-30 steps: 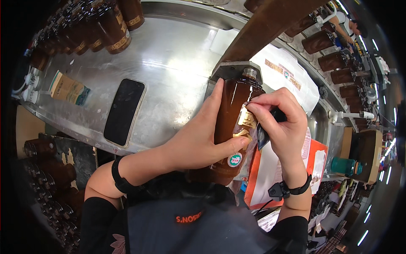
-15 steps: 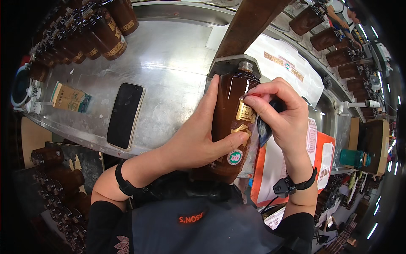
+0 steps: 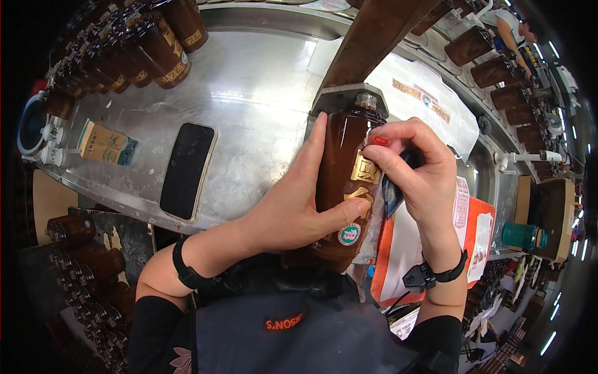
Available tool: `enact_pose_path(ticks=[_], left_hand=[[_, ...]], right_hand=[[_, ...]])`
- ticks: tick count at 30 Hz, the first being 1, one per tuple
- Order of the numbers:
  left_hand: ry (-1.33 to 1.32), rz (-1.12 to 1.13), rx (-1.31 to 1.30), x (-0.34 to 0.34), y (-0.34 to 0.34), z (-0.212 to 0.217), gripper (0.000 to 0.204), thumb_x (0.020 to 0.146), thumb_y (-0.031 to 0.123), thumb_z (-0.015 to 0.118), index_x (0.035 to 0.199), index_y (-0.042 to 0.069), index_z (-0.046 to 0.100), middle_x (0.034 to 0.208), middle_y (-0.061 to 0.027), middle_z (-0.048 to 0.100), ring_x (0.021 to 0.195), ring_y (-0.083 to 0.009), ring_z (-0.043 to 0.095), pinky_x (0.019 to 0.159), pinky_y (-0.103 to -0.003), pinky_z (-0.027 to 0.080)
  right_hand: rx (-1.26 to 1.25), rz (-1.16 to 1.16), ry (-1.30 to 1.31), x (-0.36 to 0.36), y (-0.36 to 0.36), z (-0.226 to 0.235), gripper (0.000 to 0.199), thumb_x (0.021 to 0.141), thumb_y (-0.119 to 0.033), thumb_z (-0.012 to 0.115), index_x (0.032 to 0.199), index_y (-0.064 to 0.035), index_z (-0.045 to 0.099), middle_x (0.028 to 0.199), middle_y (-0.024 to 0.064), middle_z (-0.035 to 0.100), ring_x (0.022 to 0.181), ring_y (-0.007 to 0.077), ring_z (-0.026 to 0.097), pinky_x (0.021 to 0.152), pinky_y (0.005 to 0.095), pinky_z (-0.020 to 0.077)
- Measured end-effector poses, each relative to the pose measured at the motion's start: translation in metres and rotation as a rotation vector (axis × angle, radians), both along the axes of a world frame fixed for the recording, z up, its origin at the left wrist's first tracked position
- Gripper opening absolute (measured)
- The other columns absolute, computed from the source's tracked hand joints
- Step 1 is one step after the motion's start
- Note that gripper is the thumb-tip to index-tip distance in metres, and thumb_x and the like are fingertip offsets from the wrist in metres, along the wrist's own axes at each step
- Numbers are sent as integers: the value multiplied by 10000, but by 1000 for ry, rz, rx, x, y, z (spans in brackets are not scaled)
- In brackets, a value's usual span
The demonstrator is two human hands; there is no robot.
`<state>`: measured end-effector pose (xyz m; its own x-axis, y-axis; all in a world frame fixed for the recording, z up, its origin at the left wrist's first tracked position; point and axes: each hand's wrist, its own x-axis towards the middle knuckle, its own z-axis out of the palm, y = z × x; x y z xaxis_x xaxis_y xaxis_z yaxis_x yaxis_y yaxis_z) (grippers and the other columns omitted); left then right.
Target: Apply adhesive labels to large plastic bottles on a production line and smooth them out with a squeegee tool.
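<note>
A dark brown glass bottle (image 3: 339, 146) leans lengthwise away from me, its clear open neck at the far end. Gold raised characters (image 3: 365, 168) run down its front, with a round green-and-white emblem (image 3: 349, 234) below them. My left hand (image 3: 299, 202) wraps the bottle from the left, thumb across the lower gold character. Above the gold characters, my right hand (image 3: 420, 165) pinches a small red oval sticker (image 3: 379, 141) against the bottle's shoulder. Something dark blue (image 3: 392, 196) shows beneath the right palm; what it is, I cannot make out.
A phone (image 3: 187, 171) and a small printed packet (image 3: 107, 143) lie on the metal table (image 3: 249, 81). Brown bottles (image 3: 152, 50) crowd the far left. A rusty beam (image 3: 374, 40) rises behind the bottle. White decal sheets (image 3: 417, 81) and an orange-edged board (image 3: 380, 274) lie right.
My hands and the bottle shift only slightly in the view. The right fingertips have tilted a little, and more of the red sticker shows now.
</note>
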<state>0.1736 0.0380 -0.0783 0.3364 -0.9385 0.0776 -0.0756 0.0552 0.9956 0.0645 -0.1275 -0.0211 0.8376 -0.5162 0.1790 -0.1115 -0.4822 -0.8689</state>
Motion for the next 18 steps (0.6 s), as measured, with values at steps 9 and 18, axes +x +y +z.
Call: enact_pose_path(ticks=[9, 18], left_hand=[[3, -2, 25, 0, 0, 4, 1059, 879, 214, 714, 1523, -78, -74, 1530, -248, 259, 1417, -291, 315, 1149, -373, 285], [98, -9, 36, 1, 0, 12, 1034, 908, 234, 700, 1529, -68, -69, 1484, -244, 363, 1339, -274, 445, 1112, -361, 348]], right_hand=[[144, -87, -28, -1, -1, -2, 357, 824, -108, 779, 1153, -29, 663, 743, -49, 541, 702, 40, 501, 673, 186, 413], [596, -133, 28, -29, -3, -18, 577, 878, -88, 724, 1401, -35, 485, 1198, 47, 525, 700, 0, 503, 686, 159, 425]])
